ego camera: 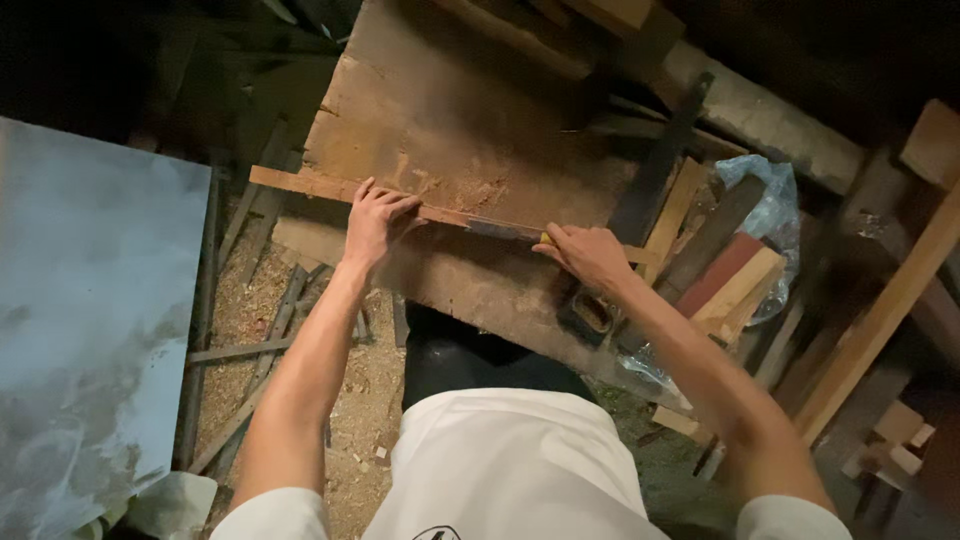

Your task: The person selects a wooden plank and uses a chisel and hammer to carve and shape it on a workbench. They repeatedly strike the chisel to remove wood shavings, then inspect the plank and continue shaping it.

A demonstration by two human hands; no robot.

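- Wooden strip (pixel 310 185) lies across the worn board (pixel 440 110), long axis left to right.
- Left hand (pixel 372 220) presses it down, fingers spread.
- Right hand (pixel 590 255) grips a yellow-handled tool (pixel 505 231) against the strip.

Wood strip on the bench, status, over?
Left hand pressing wood strip flat on workbench. Right hand on a tool against it. Sawdust around, nothing blocking.

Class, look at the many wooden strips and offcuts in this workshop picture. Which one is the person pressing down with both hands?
The long thin wooden strip lying across the worn board. The left hand and right hand both rest on it; the other offcuts lie untouched to the right.
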